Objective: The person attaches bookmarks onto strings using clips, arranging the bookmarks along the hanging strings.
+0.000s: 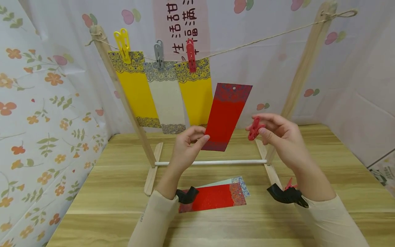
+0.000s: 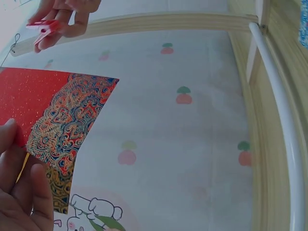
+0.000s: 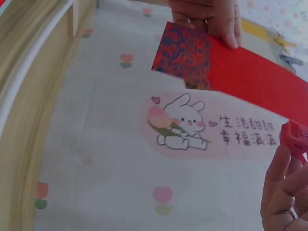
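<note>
My left hand (image 1: 189, 147) pinches a red paper strip (image 1: 226, 116) near its lower left edge, thumb in front. The strip stands upright, leaning right, with patterned bands at both ends and a small hole at the top. To its right, my right hand (image 1: 282, 137) holds a red clothespin (image 1: 254, 128) between thumb and fingers, a short way from the strip. In the left wrist view the strip's patterned end (image 2: 67, 120) shows beside the left fingers. The right wrist view shows the clothespin (image 3: 294, 137) overlapping the strip's edge.
A twine line (image 1: 262, 40) spans two wooden posts. A yellow clothespin (image 1: 123, 46), a grey clothespin (image 1: 159, 55) and a red one (image 1: 191, 56) hold strips on its left part. Below, a white rod (image 1: 213, 162) joins the posts. Another red strip (image 1: 216, 198) lies on the table over a pale strip.
</note>
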The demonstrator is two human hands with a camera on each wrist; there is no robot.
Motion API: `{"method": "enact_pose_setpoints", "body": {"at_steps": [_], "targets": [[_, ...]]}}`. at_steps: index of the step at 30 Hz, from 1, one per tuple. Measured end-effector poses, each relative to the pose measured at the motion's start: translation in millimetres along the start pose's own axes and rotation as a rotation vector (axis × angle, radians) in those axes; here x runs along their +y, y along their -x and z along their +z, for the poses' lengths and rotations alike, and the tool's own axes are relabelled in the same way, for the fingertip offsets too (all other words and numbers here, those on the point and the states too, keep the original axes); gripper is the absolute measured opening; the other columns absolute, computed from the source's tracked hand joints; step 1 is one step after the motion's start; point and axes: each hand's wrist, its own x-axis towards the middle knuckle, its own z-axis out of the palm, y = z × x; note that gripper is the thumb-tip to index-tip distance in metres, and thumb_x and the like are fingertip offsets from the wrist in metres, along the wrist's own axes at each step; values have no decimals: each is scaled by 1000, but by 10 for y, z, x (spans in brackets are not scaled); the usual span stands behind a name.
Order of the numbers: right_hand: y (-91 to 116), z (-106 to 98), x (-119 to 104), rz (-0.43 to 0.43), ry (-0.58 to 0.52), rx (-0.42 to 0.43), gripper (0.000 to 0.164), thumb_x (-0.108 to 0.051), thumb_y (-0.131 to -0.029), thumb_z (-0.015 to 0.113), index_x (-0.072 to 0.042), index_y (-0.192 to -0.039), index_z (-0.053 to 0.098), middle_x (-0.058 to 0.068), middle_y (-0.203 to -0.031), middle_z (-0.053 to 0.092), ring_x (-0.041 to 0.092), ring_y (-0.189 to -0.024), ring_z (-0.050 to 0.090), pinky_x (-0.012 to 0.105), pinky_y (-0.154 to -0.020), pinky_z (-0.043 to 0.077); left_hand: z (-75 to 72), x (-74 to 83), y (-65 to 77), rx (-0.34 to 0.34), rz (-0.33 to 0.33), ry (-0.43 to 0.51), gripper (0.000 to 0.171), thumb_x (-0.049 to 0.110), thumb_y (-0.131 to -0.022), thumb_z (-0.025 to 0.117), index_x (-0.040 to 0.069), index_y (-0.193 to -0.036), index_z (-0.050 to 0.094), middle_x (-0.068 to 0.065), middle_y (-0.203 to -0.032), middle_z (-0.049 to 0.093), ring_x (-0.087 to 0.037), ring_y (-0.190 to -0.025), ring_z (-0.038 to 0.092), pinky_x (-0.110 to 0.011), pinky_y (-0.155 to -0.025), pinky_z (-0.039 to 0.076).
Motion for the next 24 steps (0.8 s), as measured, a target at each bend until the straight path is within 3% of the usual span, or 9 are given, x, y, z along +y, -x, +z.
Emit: {"method": "enact_pose_setpoints", "body": {"at_steps": [10, 20, 24], "targets": [[-307, 147, -334, -110, -29, 95, 27, 4, -96, 59, 0, -122, 64, 4, -98, 76, 14, -88, 71, 20, -69, 52, 132, 95, -125, 55, 76, 113, 13, -2, -93, 64, -10, -104, 63, -29, -82, 68, -8, -55, 40, -22, -56, 38], [-528, 227, -550, -236, -37, 75, 26, 4, -95, 60, 0, -120, 64, 6, -99, 75, 16, -88, 70, 20, -69, 54, 322, 131, -192, 128, 74, 177, 14, -4, -93, 63, -12, -105, 62, -33, -92, 70, -6, -58, 50, -18, -58, 44], [-618, 258, -628, -301, -76, 136, 24, 5, -93, 61, 0, -117, 65, 7, -97, 76, 17, -84, 69, 21, -63, 54, 358, 152, -238, 153, 78, 200, 14, -4, -92, 63, -12, -104, 63, -33, -92, 70, -4, -54, 45, -18, -55, 40]]}}
